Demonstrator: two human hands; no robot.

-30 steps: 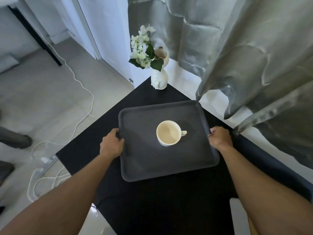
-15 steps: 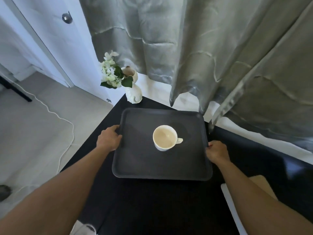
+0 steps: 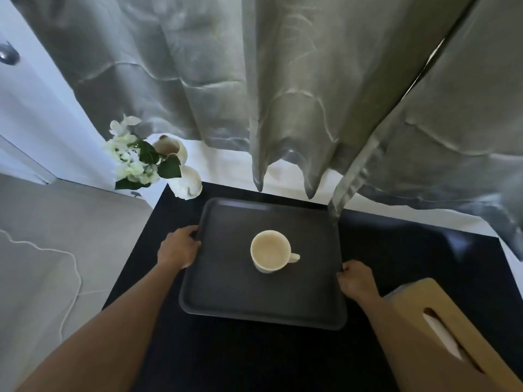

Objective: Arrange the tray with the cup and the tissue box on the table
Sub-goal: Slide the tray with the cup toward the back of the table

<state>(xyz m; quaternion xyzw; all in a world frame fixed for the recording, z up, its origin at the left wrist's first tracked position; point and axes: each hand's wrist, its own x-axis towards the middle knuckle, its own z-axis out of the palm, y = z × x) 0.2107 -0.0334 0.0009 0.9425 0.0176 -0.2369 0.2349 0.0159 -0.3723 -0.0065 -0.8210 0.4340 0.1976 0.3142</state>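
A dark grey tray (image 3: 226, 292) lies on the black table (image 3: 254, 357), with a white cup (image 3: 270, 254) upright near its middle, handle pointing right. My left hand (image 3: 179, 248) grips the tray's left rim. At the right rim, my right hand (image 3: 356, 282) holds the tray's edge with curled fingers. A wooden tissue box (image 3: 452, 332) with a slot and white tissue showing sits on the table at the lower right, just beyond my right forearm.
A white vase with white flowers (image 3: 185, 179) stands at the table's far left corner, close to the tray. Grey curtains (image 3: 311, 94) hang behind the table, their hems near the tray's far edge. A white cable (image 3: 68, 267) lies on the floor at left.
The view has swung right and tilted up, so the table now looks squarer and the tissue box has come into sight. Both hands stay on the tray's rims.
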